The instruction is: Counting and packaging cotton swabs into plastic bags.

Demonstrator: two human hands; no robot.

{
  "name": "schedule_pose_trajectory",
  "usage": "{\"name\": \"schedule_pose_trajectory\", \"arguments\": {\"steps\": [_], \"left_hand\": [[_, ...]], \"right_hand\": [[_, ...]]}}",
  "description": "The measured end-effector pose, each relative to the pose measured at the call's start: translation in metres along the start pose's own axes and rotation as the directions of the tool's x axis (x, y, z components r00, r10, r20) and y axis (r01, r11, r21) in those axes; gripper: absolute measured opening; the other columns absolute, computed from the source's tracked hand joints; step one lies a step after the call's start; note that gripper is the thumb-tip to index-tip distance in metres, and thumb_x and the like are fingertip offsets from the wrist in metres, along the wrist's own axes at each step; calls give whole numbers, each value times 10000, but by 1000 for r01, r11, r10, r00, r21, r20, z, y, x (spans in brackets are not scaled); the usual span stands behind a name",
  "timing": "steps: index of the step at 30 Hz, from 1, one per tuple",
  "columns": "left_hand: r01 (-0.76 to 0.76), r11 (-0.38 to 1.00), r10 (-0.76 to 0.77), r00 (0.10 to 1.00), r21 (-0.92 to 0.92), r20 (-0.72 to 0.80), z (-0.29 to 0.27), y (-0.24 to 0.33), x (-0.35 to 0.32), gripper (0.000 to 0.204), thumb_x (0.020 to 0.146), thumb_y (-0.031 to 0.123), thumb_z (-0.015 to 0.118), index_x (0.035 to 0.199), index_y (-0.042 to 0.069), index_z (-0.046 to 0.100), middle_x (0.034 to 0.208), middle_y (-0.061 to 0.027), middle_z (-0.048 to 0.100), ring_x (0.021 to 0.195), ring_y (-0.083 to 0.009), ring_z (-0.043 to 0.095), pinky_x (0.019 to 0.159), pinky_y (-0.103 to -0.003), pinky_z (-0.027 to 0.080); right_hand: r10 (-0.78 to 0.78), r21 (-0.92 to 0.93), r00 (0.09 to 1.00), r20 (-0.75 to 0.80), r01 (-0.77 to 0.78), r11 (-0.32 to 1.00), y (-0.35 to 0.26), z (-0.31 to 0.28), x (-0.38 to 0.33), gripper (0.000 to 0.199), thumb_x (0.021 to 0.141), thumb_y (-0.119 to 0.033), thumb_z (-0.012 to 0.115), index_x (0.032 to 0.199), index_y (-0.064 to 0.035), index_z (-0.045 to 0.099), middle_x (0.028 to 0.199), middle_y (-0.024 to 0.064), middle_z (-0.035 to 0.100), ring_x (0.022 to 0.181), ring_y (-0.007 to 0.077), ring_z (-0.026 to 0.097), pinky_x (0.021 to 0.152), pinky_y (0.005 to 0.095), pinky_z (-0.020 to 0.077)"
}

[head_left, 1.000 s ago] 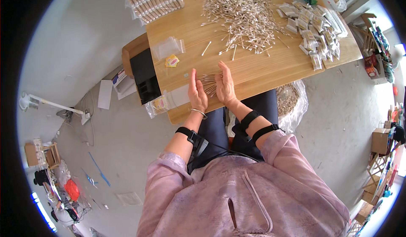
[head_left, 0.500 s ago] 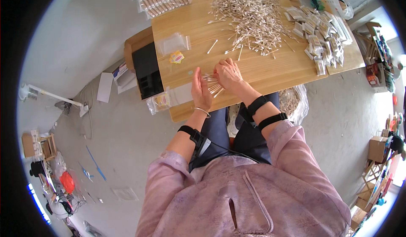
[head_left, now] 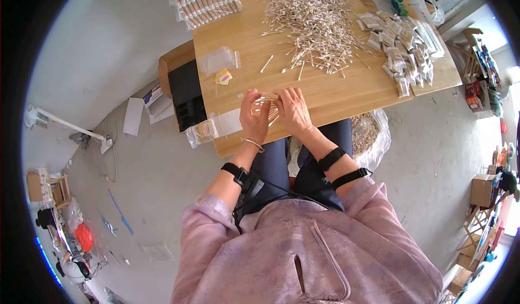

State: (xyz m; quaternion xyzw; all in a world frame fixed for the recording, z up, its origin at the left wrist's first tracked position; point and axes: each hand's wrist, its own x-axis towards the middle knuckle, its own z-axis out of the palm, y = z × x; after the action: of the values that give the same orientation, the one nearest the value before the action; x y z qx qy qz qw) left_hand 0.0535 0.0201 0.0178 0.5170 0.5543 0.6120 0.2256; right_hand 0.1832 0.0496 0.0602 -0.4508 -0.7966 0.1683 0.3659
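Note:
Just above the table's near edge, a small bunch of cotton swabs [head_left: 273, 113] spans the gap between my hands. My left hand [head_left: 255, 121] curls its fingers and thumb around the left end of the bunch. From the right, my right hand [head_left: 293, 111] closes on the same swabs with bent fingers; its thumb is mostly hidden. A large heap of loose cotton swabs [head_left: 311, 25] lies beyond my hands, and a single swab [head_left: 266, 64] rests apart from it. Small yellow cards [head_left: 222, 77] and clear plastic bags [head_left: 218, 61] lie to the left.
Filled swab packets [head_left: 403, 55] are piled at the table's right. More stand in rows [head_left: 208, 3] at the far left. One yellow-labelled packet [head_left: 206, 131] lies at the near left corner. A black panel [head_left: 188, 95] in a cardboard box borders the left edge. A clear sack [head_left: 372, 138] sits below the table.
My left hand has curled from a nearly straight, upright pose to fingers bent around the swabs. My right hand has shifted slightly down, and the hands are closer together.

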Motion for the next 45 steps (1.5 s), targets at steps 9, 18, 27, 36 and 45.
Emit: {"name": "schedule_pose_trajectory", "arguments": {"steps": [9, 18, 27, 36, 45], "left_hand": [[257, 928, -222, 963, -270, 152, -9, 62, 13, 186, 848, 109, 705, 973, -15, 644, 920, -44, 646, 860, -95, 590, 794, -242, 490], [211, 906, -154, 972, -368, 179, -5, 110, 8, 173, 913, 127, 626, 973, -35, 637, 852, -47, 648, 786, -91, 586, 717, -226, 487], [254, 852, -172, 962, -458, 213, -1, 126, 3, 187, 958, 161, 552, 913, -14, 598, 842, -34, 617, 767, -85, 561, 717, -228, 475], [206, 912, -146, 971, -354, 189, -6, 126, -4, 171, 929, 144, 605, 963, -21, 635, 871, -49, 659, 792, -89, 603, 740, -223, 498], [165, 946, -119, 978, -279, 173, -9, 133, 1, 153, 892, 111, 646, 948, -31, 666, 852, -53, 685, 762, -78, 621, 688, -214, 503]], "right_hand": [[137, 327, 982, -131, -88, 941, -34, -28, -10, 74, 810, -33, 620, 883, -22, 613, 815, 145, 602, 795, 346, 557, 730, 420, 457], [302, 520, 947, -106, -206, 829, -60, -52, -23, 93, 838, -23, 630, 927, 1, 612, 796, 124, 624, 696, 203, 591, 647, 307, 477], [365, 862, 914, 179, -324, 390, -57, -65, -31, 100, 901, -31, 587, 975, 34, 607, 800, 6, 619, 736, 50, 551, 645, 203, 446], [426, 749, 896, 126, -367, 552, -60, -78, -31, 114, 880, -55, 629, 946, 38, 624, 757, 11, 626, 693, 51, 552, 624, 209, 457], [394, 700, 915, 93, -341, 627, -59, -74, -32, 114, 864, -65, 651, 921, 31, 630, 739, 21, 634, 691, 55, 556, 617, 222, 457]]}}
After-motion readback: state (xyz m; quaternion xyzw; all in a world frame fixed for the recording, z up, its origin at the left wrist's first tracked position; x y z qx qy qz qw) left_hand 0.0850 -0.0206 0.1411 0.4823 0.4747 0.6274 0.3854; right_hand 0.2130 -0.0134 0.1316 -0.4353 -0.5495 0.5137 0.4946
